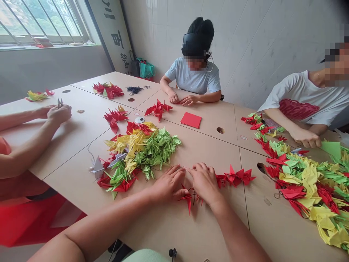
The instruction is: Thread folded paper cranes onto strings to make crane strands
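My left hand [170, 183] lies palm down on the table, fingers stretched and the thumb apart. Close beside it, my right hand [205, 182] also rests palm down with its fingers extended; its thumb is hidden. A small pale sliver [186, 168] shows between the fingertips, too small to name. Below the hands lies a red paper crane [188, 203] with dark thread [194, 196]. More red paper cranes [236, 177] spread out to the right of my right hand. Left of my hands is a heap of green, yellow and red folded cranes [156, 149].
Red paper squares [191, 120] lie across the table [218, 225], near a white roll [140, 119]. Strung cranes [311, 182] cover the right side. Co-workers sit opposite and right; another at left holds pliers [59, 103]. Round holes [220, 130] pierce the tabletop.
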Action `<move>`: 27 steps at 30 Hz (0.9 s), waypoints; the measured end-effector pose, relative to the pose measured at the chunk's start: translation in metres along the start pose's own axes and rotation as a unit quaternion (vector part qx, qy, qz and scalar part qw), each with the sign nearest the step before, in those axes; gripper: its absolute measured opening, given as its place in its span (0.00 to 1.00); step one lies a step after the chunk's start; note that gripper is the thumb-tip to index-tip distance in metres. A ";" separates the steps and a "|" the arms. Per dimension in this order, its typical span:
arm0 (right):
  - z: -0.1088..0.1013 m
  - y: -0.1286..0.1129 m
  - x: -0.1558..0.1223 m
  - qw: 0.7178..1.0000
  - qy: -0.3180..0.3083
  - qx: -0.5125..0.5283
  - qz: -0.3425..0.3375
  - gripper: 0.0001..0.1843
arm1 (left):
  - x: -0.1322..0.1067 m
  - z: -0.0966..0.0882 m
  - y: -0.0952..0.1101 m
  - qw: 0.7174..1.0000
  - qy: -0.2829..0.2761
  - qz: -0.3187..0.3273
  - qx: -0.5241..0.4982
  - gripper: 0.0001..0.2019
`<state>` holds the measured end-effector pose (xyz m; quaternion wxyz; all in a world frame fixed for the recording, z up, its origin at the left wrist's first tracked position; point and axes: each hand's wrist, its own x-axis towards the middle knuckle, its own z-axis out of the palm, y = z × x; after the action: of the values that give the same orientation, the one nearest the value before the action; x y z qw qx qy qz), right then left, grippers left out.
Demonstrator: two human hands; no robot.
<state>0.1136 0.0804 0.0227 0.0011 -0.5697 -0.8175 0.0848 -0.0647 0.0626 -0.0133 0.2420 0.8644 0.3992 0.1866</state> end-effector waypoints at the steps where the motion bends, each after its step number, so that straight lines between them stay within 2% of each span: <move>1: -0.002 0.002 0.000 1.000 0.007 0.001 0.004 0.20 | 0.000 0.000 0.000 1.000 0.000 -0.001 0.004 0.32; 4: -0.006 0.011 -0.008 0.997 0.066 0.039 0.005 0.22 | 0.000 0.000 0.002 1.000 -0.002 0.005 0.018 0.32; 7: -0.006 0.025 -0.024 0.974 0.207 0.088 -0.018 0.23 | 0.004 -0.001 0.005 0.999 -0.003 0.009 0.035 0.32; 9: -0.002 0.037 -0.039 0.947 0.299 0.114 -0.026 0.20 | 0.010 -0.002 0.007 0.999 -0.010 0.008 0.042 0.33; 12: 0.008 0.053 -0.062 0.915 0.376 0.140 0.025 0.16 | 0.019 -0.002 0.011 0.998 -0.032 0.018 0.052 0.36; 15: 0.020 0.064 -0.076 0.889 0.415 0.167 0.093 0.17 | 0.025 -0.002 0.014 0.997 -0.042 0.043 0.054 0.36; 17: 0.029 0.071 -0.079 0.860 0.434 0.223 0.146 0.19 | 0.028 -0.003 0.012 0.996 -0.046 0.055 0.047 0.33; 19: 0.036 0.078 -0.078 0.807 0.446 0.320 0.219 0.21 | 0.032 -0.005 0.007 0.997 -0.046 0.050 0.044 0.30; 22: 0.045 0.091 -0.072 0.685 0.456 0.472 0.316 0.23 | 0.040 -0.012 -0.005 0.997 -0.003 0.013 0.079 0.25; 24: 0.048 0.100 -0.069 0.607 0.466 0.546 0.341 0.22 | 0.045 -0.018 -0.014 0.992 0.022 -0.006 0.124 0.20; 25: 0.049 0.103 -0.069 0.577 0.470 0.572 0.346 0.22 | 0.047 -0.021 -0.018 0.989 0.024 -0.016 0.146 0.16; 27: 0.049 0.107 -0.069 0.549 0.465 0.602 0.346 0.21 | 0.050 -0.029 -0.025 0.981 0.015 -0.047 0.187 0.11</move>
<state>0.2324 0.0456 -0.0339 0.6943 -0.6347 -0.2005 0.2738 -0.0640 0.1238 0.0020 0.0782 0.8719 0.4708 0.1098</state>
